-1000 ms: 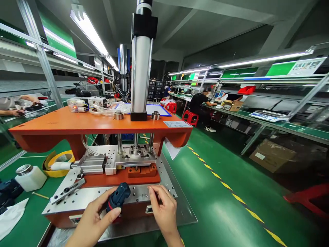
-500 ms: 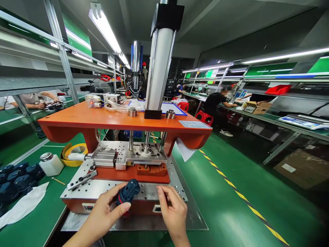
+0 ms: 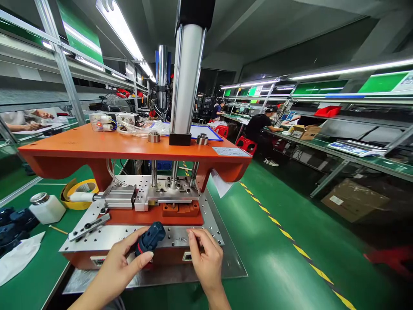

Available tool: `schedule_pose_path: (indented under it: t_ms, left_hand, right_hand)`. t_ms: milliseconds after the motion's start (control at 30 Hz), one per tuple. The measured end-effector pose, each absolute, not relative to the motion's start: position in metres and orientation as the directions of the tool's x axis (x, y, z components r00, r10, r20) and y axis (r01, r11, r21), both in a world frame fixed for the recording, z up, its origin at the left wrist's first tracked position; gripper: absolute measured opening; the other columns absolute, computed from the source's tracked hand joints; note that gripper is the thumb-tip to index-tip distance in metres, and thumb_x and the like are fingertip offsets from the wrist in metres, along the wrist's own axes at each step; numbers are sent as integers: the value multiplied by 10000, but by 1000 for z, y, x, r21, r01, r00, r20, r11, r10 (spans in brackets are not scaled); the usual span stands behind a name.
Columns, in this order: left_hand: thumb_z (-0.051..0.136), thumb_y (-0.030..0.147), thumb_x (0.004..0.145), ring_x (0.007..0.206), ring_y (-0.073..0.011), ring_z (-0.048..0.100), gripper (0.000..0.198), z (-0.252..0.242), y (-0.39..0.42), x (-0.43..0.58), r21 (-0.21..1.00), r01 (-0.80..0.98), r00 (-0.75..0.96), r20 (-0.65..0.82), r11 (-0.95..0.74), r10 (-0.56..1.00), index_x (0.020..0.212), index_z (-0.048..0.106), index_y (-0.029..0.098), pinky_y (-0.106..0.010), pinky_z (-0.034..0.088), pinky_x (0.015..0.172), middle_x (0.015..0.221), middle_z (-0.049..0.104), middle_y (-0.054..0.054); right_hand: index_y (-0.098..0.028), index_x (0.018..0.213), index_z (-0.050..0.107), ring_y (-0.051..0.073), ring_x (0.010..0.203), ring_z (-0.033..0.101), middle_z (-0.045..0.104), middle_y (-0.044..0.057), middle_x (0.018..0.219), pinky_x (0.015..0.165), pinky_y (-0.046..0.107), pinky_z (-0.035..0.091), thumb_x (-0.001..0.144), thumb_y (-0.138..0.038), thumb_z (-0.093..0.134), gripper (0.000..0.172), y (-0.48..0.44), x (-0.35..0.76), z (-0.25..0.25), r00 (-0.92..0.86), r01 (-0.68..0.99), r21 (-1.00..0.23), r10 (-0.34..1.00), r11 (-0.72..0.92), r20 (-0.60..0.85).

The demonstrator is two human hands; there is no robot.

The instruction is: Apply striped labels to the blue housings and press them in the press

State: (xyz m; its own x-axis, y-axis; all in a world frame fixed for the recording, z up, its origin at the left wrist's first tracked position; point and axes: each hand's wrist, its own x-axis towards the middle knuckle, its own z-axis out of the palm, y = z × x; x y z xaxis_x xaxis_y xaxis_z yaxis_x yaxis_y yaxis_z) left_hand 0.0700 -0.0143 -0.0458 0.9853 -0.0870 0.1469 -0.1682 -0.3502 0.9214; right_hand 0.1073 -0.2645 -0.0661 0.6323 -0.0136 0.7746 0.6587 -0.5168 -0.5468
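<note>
Tool housing (image 3: pixel 150 237), dark blue with a red band at its lower end, sits in the left hand (image 3: pixel 121 265), well to the right of a heap of similar dark parts (image 3: pixel 13 224) and a white squat bottle (image 3: pixel 47 208) on the green surface (image 3: pixel 29 284). The left hand is closed around it, thumb along the near side and fingers behind, and holds it tilted just above the front edge of the press's steel plate (image 3: pixel 106 237). Just right of the tool housing, figures stamped in the plate (image 3: pixel 182 239) seem to begin with "16"; the rest I cannot read. The right hand (image 3: pixel 206 262) comes next, half curled and holding nothing that shows, its fingertips (image 3: pixel 191 236) on the plate beside those figures, near the housing but apart from it. Farther right, a white label (image 3: pixel 230 151) on the orange press top (image 3: pixel 80 148) is too small to read.
</note>
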Motion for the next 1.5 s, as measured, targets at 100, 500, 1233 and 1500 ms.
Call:
schedule_pose_path:
  t_ms: [100, 500, 1233, 1500]
  left_hand:
    - [699, 536, 840, 1261, -276, 613, 537, -47, -13, 70, 914, -175, 984, 156, -366, -82, 1311, 639, 284, -348, 501, 1070, 1335, 677, -37]
    - [674, 554, 855, 1284, -277, 594, 582, -50, -13, 69, 907, -159, 987, 140, -389, -77, 1339, 610, 237, -334, 497, 1073, 1362, 657, -52]
    - [666, 507, 868, 1220, -243, 646, 453, -9, -15, 75, 659, -396, 914, 352, -640, -204, 1277, 661, 312, -295, 547, 996, 1319, 684, -32]
    - [628, 405, 880, 1143, -289, 684, 437, 38, -48, 140, 548, -460, 880, 385, -699, -278, 1287, 652, 246, -364, 551, 970, 1264, 715, -65]
  right_hand:
    - [-205, 947, 664, 165, 719, 634, 664, 22, 822, 679, 261, 479, 1006, -170, 551, 132, -265, 108, -68, 635, 659, -552, -16, -512, 772]
    - [-206, 939, 658, 156, 725, 617, 652, 13, 818, 686, 257, 455, 1008, -165, 549, 135, -265, 107, -65, 655, 650, -571, -10, -501, 755]
    - [-174, 943, 701, 284, 981, 647, 708, 68, 980, 924, 413, 511, 708, -148, 867, 289, -268, 232, 35, 764, 645, -364, 561, -671, 319]
    - [-210, 1289, 566, 252, 1195, 563, 586, 111, 1268, 1053, 430, 471, 953, -162, 598, 341, -301, 146, 7, 549, 699, -487, -44, -524, 835]
